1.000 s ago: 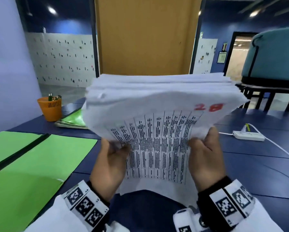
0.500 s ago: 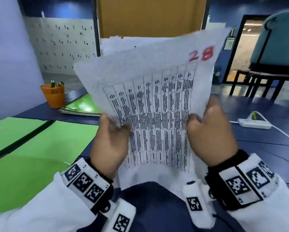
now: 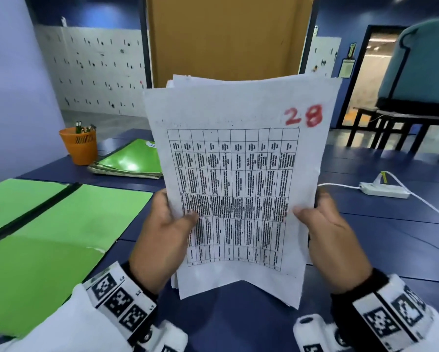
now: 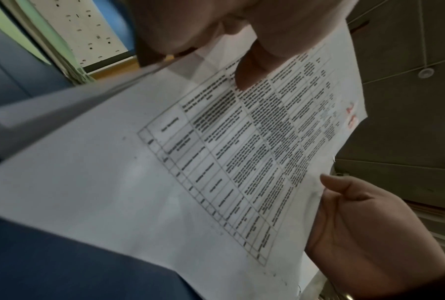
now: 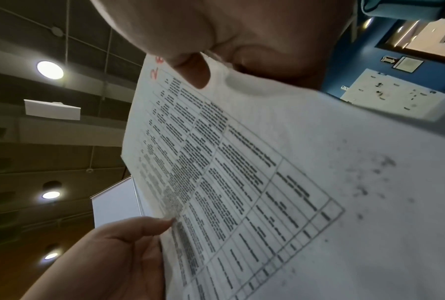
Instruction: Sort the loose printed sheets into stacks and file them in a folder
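I hold a stack of printed sheets (image 3: pixel 238 179) upright above the dark blue table. The front sheet carries a black table and a red "28" at its top right. My left hand (image 3: pixel 162 232) grips the stack's left edge, thumb on the print. My right hand (image 3: pixel 327 235) grips the right edge, thumb on the front. The left wrist view shows the same sheet (image 4: pixel 216 162) with my left thumb (image 4: pixel 252 67) pressed on it. In the right wrist view my right thumb (image 5: pixel 193 71) pinches the sheet (image 5: pixel 267 182) near the red number. An open green folder (image 3: pixel 48 232) lies flat at my left.
An orange pen cup (image 3: pixel 79 146) and a pile of green folders (image 3: pixel 132 161) sit at the table's far left. A white power strip (image 3: pixel 384 190) with its cable lies at the right. A teal chair (image 3: pixel 416 72) stands on a dark stand beyond.
The stack was bent over with its top edge drooping toward me; both hands have raised and straightened it, so the front sheet now stands upright and flat.
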`<state>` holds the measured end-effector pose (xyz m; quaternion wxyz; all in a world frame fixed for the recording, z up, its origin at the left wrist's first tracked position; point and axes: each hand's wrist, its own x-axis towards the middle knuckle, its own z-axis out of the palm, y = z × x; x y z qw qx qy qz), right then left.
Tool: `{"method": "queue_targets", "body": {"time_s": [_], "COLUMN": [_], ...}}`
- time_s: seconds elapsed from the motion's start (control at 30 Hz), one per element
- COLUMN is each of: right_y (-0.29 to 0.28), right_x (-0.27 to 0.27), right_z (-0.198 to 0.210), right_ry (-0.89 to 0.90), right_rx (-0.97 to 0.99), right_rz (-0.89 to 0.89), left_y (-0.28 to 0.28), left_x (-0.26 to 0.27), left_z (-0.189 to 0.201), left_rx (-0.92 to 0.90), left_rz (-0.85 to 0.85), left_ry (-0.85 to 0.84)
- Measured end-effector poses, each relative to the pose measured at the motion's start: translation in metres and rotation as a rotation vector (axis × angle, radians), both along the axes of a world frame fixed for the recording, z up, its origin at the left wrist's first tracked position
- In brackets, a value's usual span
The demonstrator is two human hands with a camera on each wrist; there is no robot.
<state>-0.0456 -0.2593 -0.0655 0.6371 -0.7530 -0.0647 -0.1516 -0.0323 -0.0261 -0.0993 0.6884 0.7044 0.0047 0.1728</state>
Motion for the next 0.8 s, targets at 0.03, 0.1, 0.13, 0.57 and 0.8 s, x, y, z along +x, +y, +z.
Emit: {"method": "queue_targets", "body": {"time_s": [0.03, 0.1, 0.13, 0.57, 0.8], "right_y": [0.000, 0.000, 0.001, 0.006, 0.014], "right_x": [0.001, 0.004, 0.007, 0.014, 0.016], "right_z": [0.001, -0.002, -0.004, 0.006, 0.002], "right_ry": [-0.020, -0.066, -0.079, -0.052, -0.028], "right_rx": [0.018, 0.022, 0.001, -0.153, -0.058], "right_rz": [-0.015, -0.071, -0.090, -0.243, -0.230], "left_y": [0.001, 0.002, 0.002, -0.005, -0.011], "left_x": [0.000, 0.001, 0.002, 0.008, 0.005], "left_z": [0.002, 0.002, 0.002, 0.015, 0.010], "left_rx": [-0.013, -0.031, -0.040, 0.169, 0.116], "left_rz": [-0.005, -0.021, -0.039, 0.106, 0.106], "left_ry": [-0.009, -0.017, -0.014, -0.051, -0.018]}}
